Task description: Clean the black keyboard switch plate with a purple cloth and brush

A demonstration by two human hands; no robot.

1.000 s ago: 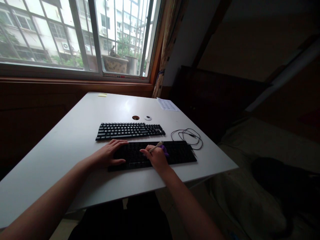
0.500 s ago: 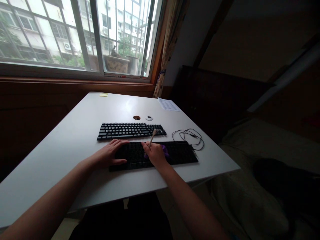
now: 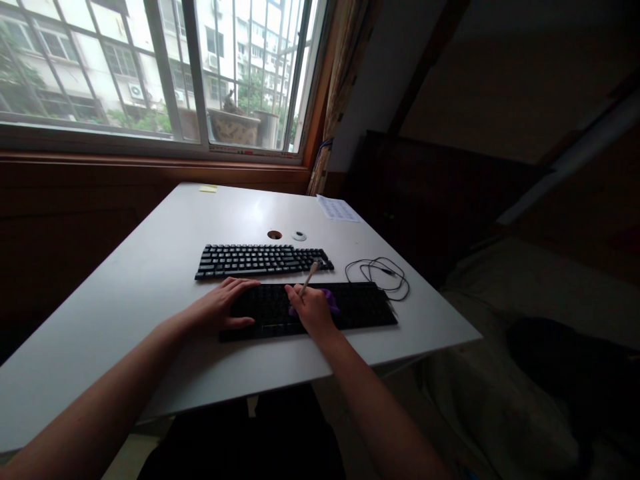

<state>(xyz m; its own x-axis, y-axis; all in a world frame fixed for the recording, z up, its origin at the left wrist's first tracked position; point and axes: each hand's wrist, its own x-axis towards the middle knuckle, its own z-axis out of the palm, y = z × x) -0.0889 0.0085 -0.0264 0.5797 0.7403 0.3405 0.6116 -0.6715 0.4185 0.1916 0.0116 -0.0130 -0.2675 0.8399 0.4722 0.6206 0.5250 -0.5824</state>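
Note:
A black keyboard base (image 3: 360, 305) lies near the front of the white table, its dark surface showing no light-lettered keycaps. My left hand (image 3: 226, 308) rests over its left end, fingers stretched along the far edge and thumb apart on top. Over the middle of this base, my right hand (image 3: 313, 311) is closed around a thin pale stick (image 3: 309, 279) that slants up and right, thicker at its upper end. The lower tip is hidden by the hand. A crumpled purple cloth (image 3: 331, 301) shows under and beside that hand.
Just behind lies a second black keyboard (image 3: 250, 260) with lettered keys. A coiled black cable (image 3: 385, 275) is at the right. Farther back are a round table hole (image 3: 275, 235), a white ring cap (image 3: 299, 236), printed paper (image 3: 338, 209) and a yellow note (image 3: 208, 189).
The stick in my right hand has tilted slightly to the right. My left hand stays in place on the keyboard base.

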